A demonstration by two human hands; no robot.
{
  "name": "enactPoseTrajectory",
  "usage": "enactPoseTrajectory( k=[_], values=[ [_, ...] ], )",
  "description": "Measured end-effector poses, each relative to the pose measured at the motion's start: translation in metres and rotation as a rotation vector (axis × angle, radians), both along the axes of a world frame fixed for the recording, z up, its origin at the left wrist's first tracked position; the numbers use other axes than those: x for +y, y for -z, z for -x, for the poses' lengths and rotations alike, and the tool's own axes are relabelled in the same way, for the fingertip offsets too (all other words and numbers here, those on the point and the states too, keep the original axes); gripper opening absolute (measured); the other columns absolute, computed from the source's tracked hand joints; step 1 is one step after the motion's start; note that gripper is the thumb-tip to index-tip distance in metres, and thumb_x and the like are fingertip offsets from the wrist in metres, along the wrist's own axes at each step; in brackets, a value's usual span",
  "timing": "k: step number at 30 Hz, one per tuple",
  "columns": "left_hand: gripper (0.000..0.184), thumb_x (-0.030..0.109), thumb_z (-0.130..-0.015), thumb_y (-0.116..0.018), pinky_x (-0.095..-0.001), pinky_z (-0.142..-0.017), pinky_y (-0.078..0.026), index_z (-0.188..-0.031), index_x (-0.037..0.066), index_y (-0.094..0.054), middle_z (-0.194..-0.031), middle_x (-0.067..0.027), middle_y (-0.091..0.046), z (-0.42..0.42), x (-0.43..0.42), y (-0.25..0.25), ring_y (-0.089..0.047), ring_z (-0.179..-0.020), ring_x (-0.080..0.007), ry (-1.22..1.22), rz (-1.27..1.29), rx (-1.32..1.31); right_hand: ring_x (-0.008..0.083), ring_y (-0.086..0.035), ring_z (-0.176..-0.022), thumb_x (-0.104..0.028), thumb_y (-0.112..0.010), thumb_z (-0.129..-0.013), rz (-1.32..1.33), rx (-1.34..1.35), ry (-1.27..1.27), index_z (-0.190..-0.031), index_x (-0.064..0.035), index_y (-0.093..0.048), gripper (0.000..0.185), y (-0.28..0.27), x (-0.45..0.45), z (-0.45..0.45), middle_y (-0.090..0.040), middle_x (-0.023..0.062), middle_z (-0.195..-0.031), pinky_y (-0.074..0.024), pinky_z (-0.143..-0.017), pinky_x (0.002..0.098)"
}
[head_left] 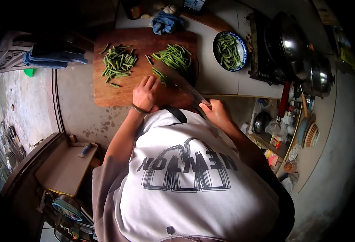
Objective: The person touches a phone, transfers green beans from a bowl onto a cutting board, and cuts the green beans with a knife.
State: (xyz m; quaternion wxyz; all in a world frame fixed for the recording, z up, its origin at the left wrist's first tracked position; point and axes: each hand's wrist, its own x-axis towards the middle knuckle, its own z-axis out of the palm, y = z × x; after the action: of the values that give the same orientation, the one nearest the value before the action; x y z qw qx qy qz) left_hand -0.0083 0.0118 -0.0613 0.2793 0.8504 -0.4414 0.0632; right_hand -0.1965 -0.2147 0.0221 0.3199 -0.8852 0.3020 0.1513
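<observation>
A wooden cutting board (123,90) lies on the counter with two piles of cut green beans, one on the left (119,61) and one on the right (172,57). My right hand (217,113) grips the handle of a broad cleaver (179,84), whose blade reaches over the board toward the right pile. Beside the blade, my left hand (146,93) rests at the board's near edge with its fingers curled; a few bean pieces (159,76) lie just beyond its fingertips. What those fingers hold, if anything, is hidden.
A blue-rimmed bowl (230,51) of cut beans stands right of the board. Behind the board sits a crumpled blue cloth (166,23) near garlic (169,9). Farther right is a stove with a lidded wok (289,40), its red handle (284,101) jutting over the counter edge.
</observation>
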Motion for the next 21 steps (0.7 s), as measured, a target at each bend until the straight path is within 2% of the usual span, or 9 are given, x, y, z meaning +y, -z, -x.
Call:
enactPoseTrajectory(
  k=[6, 7, 17, 21],
  values=[
    [0.027, 0.006, -0.077, -0.064, -0.038, -0.074, -0.055, -0.104, 0.008, -0.069, -0.107, -0.0063, -0.065, 0.017, 0.005, 0.012, -0.064, -0.095, -0.0281, -0.058, 0.109, 0.007, 0.0428, -0.065, -0.067, -0.033, -0.07, -0.09, 0.031, 0.004, -0.056, -0.078, -0.0006, -0.065, 0.036, -0.008, 0.007, -0.004, -0.065, 0.0222, -0.071, -0.0503, -0.061, 0.0482],
    [0.029, 0.005, -0.077, -0.063, -0.0358, -0.074, -0.056, -0.105, 0.008, -0.071, -0.108, -0.0051, -0.066, 0.017, 0.007, 0.016, -0.064, -0.096, -0.0255, -0.051, 0.12, -0.008, 0.043, -0.065, -0.066, -0.033, -0.07, -0.091, 0.035, -0.022, -0.079, -0.077, -0.0007, -0.065, 0.035, -0.008, 0.007, -0.004, -0.065, 0.0221, -0.07, -0.0501, -0.061, 0.0486],
    [0.021, 0.003, -0.078, -0.068, -0.0344, -0.068, -0.055, -0.098, 0.009, -0.07, -0.105, -0.004, -0.066, 0.019, 0.004, 0.019, -0.064, -0.089, -0.0239, -0.109, 0.164, -0.013, 0.0428, -0.064, -0.065, -0.03, -0.069, -0.091, -0.008, 0.004, -0.139, -0.076, -0.0012, -0.064, 0.032, -0.015, 0.012, -0.012, -0.065, 0.0208, -0.068, -0.0493, -0.06, 0.0499],
    [0.019, 0.004, -0.079, -0.068, -0.0343, -0.068, -0.055, -0.097, 0.009, -0.07, -0.106, -0.0036, -0.066, 0.018, 0.003, 0.018, -0.064, -0.089, -0.0238, -0.116, 0.171, -0.019, 0.0419, -0.067, -0.068, -0.029, -0.07, -0.09, -0.015, 0.029, -0.151, -0.081, -0.0021, -0.069, 0.029, -0.018, 0.012, -0.013, -0.067, 0.0206, -0.071, -0.0512, -0.062, 0.0489]
  ],
)
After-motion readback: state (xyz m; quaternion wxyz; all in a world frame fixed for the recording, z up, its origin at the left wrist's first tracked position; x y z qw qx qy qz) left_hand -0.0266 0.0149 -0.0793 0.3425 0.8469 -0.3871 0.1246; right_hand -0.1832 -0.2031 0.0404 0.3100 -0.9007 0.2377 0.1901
